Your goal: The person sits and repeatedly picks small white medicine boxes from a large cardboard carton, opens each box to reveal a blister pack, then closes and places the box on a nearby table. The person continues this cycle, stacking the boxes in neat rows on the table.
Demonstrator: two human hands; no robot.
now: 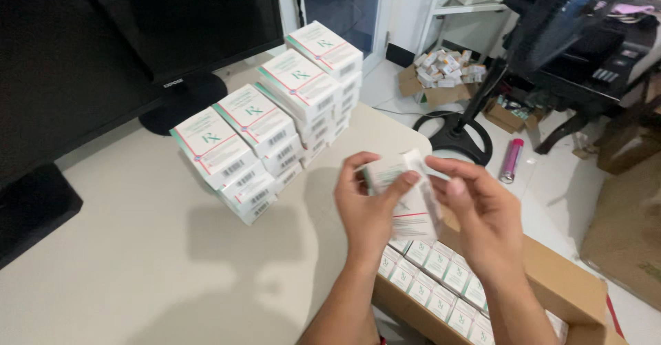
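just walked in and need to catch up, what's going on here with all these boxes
A person holds one small white carton in both bare hands, the left hand gripping its side and the right hand at its top edge. Just below the hands, an open cardboard box holds rows of the same cartons. On the beige table, more of these cartons stand in four stacks beside a black monitor. A pedestal fan and another box of cartons are on the floor.

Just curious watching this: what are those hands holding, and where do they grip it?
Both the left hand and right hand hold one small white box by its upper sides.
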